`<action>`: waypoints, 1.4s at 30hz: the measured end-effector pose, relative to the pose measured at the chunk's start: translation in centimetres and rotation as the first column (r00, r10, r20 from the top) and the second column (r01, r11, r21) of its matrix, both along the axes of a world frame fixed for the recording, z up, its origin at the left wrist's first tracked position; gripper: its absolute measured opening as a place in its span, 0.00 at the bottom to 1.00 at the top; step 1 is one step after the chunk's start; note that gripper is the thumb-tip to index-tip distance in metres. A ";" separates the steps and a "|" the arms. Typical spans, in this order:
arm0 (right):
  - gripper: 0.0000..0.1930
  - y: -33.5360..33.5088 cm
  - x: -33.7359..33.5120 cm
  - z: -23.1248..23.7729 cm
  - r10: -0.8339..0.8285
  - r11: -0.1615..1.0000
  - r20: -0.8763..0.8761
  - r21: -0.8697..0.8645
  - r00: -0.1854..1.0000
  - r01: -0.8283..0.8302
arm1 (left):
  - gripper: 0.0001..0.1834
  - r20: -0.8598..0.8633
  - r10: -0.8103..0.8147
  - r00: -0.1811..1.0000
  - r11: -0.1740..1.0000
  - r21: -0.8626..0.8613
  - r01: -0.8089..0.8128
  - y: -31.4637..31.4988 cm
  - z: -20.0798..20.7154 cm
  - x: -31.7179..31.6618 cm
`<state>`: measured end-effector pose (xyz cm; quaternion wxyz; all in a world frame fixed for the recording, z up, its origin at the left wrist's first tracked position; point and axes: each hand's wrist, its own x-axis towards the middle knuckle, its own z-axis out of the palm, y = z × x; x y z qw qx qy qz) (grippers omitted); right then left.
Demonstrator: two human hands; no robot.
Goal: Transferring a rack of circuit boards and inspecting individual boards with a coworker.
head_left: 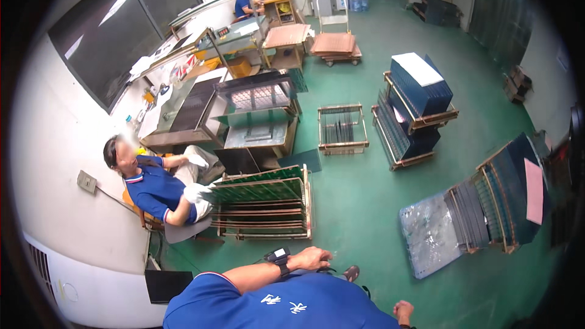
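My left hand [309,259] is in front of my body, its fingers loosely curled, with nothing visible in it. A black device [278,256] is strapped to that wrist. My right hand [403,312] hangs low by my side, closed, with no object showing in it. Neither hand touches anything around me. Nearest to the left hand is a metal rack [308,207] with green circuit boards [259,191] and other panels in upright rows. A seated person in a blue shirt [152,186] rests a white-gloved hand [198,192] at the rack's left edge.
A small rack [342,129] stands on the green floor [359,207] ahead. Stacked racks of dark panels [420,82] are to its right. Closer on the right are a plastic-wrapped stack [429,234] and more racked panels. Workbenches line the left; a flat cart [336,45] is farther back.
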<state>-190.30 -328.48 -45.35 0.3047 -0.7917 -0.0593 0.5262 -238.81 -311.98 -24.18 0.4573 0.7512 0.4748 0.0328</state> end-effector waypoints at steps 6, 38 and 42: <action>0.07 5.9 -1.8 5.1 0.107 0.989 0.142 0.085 0.984 -0.120 | 0.20 0.026 0.108 0.994 0.994 0.000 -0.108 1.4 0.5 0.6; 0.05 14.7 -6.5 10.0 0.329 0.944 -0.012 0.035 0.944 -0.329 | 0.39 0.948 -0.005 0.318 0.319 0.303 -0.898 22.9 26.0 -6.2; 0.09 13.4 -7.2 9.5 0.419 0.901 -0.092 -0.086 0.904 -0.426 | 0.39 0.954 0.241 0.180 0.547 0.019 -0.837 23.8 26.3 -5.5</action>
